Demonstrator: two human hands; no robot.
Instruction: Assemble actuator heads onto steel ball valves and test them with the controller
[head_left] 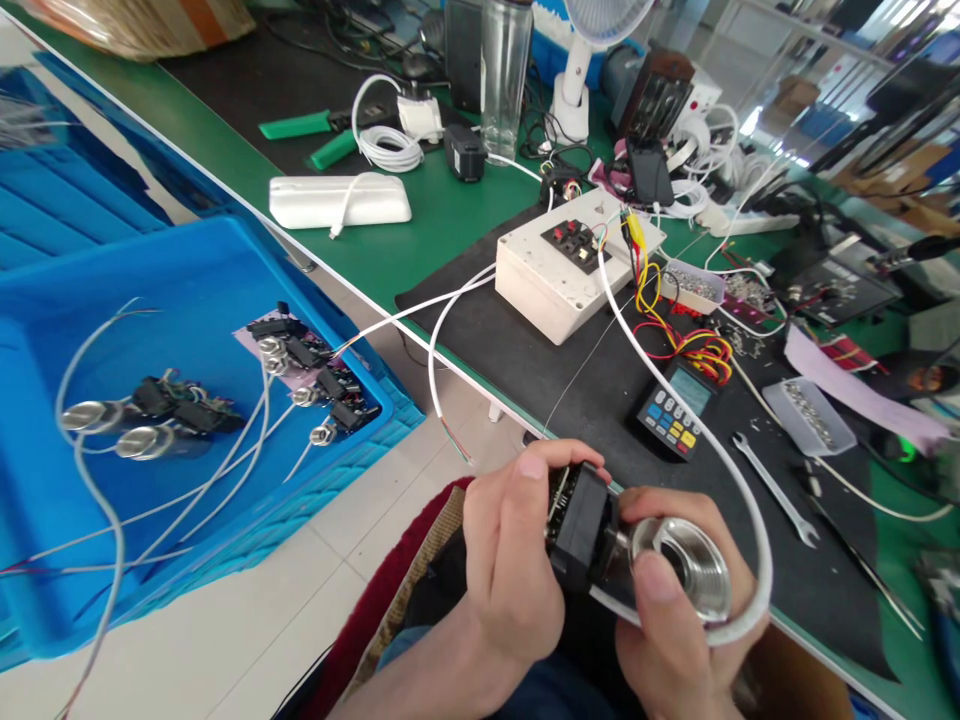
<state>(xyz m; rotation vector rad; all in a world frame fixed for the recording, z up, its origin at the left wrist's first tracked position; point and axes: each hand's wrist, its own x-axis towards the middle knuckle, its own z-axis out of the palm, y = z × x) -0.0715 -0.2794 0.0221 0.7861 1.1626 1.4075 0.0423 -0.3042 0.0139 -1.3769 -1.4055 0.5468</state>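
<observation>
Between my two hands is a sensor assembly: a black module with a circuit board (581, 520), joined to a threaded metal fitting (694, 570). My left hand (510, 550) has its fingers closed around the black module's side. The thumb and fingers of my right hand (675, 620) wrap round the metal fitting. A white cable (705, 440) loops from the assembly past my right hand and up to a white box (544, 285) with black and red terminals. Past my hands on the black mat lies a small meter with a keypad (675, 410).
A blue bin (45, 480) at left holds several similar assemblies (180, 415) with cables. On the bench are an open-end wrench (776, 490), trays of small metal parts (810, 415), yellow and red leads (682, 340), a clear bottle (506, 80) and a fan (577, 90).
</observation>
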